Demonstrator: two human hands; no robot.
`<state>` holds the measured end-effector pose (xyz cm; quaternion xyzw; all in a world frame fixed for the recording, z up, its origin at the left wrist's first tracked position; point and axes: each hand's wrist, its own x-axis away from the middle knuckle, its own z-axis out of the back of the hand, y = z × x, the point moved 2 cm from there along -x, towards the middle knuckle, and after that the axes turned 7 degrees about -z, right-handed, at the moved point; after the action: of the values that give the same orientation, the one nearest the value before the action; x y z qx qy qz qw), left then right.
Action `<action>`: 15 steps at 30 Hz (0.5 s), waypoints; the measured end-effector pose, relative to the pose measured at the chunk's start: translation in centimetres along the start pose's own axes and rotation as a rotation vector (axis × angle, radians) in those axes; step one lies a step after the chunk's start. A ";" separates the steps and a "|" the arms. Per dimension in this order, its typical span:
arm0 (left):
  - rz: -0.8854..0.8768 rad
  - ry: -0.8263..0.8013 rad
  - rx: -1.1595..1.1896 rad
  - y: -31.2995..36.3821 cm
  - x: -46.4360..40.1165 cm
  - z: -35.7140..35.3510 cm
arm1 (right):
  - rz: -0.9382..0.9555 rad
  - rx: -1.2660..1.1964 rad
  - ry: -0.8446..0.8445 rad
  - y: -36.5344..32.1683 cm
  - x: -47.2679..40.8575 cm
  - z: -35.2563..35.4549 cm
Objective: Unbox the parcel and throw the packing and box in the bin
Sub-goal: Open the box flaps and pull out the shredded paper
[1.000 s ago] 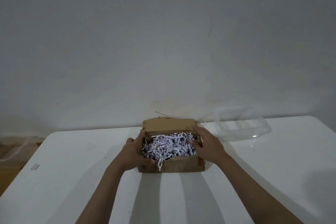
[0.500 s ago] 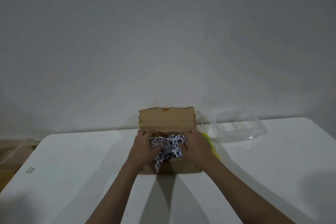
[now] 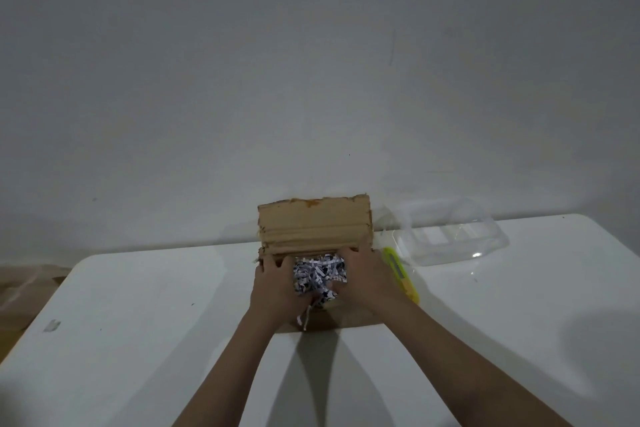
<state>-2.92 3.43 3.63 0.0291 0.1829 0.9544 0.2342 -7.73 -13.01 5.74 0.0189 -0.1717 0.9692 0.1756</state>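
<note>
Both hands are down in the open cardboard box (image 3: 313,230), which sits on the white table (image 3: 138,322) near its far edge, against the grey wall (image 3: 311,62).

Left hand (image 3: 275,288): fingers curled into the left side of the shredded paper (image 3: 320,276), clenched on the wad. Right hand (image 3: 369,279): fingers curled round the right side of the same wad, thumb toward the middle. The two hands press the paper between them; the bundle is bunched into a tight clump directly between the palms, inside the box. One strip hangs down below the grip, over the near wall of the box.

Just beyond the fingertips of both hands the box flap stands upright, its top edge torn and ragged. Below the wrists only a narrow strip of the near box wall shows.

Immediately right of the right hand, touching or almost touching the box side, lies a yellow-green object (image 3: 401,276); cannot tell what it is. Further right and behind it, well apart from the grip, a clear plastic tray (image 3: 453,239) rests on the table.

Far left of the left forearm, a small grey tape scrap (image 3: 52,325) on the table surface.
</note>
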 end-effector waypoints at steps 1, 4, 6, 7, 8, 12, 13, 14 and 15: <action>0.002 -0.039 -0.019 0.0 -0.2 0.0 | 0.002 0.007 -0.018 -0.1 -0.1 -0.2; 0.026 -0.169 -0.074 0.0 -0.5 0.2 | 0.004 0.008 -0.088 -0.2 -0.5 -0.8; 0.036 -0.275 -0.112 0.2 -0.7 0.6 | 0.014 0.002 -0.124 -0.1 -0.9 -0.7; 0.035 -0.322 -0.123 0.4 -0.8 0.7 | 0.017 0.002 -0.148 -0.1 -1.1 -0.5; 0.035 -0.362 -0.126 0.6 -1.0 0.9 | 0.019 0.007 -0.180 -0.1 -1.3 -0.4; 0.050 -0.528 -0.068 0.6 -1.4 1.0 | -0.007 -0.010 -0.364 0.3 -1.6 -1.0; 0.057 -0.558 -0.061 0.5 -1.4 1.1 | -0.013 -0.029 -0.378 0.4 -1.5 -1.1; 0.059 -0.577 -0.061 0.4 -1.5 1.1 | -0.015 -0.040 -0.386 0.4 -1.5 -1.1; 0.053 -0.591 -0.062 0.2 -1.6 1.1 | -0.019 -0.046 -0.395 0.5 -1.6 -1.2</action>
<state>-1.39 2.89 4.76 0.3034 0.0768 0.9154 0.2530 -6.41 -13.53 4.33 0.2064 -0.2246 0.9408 0.1482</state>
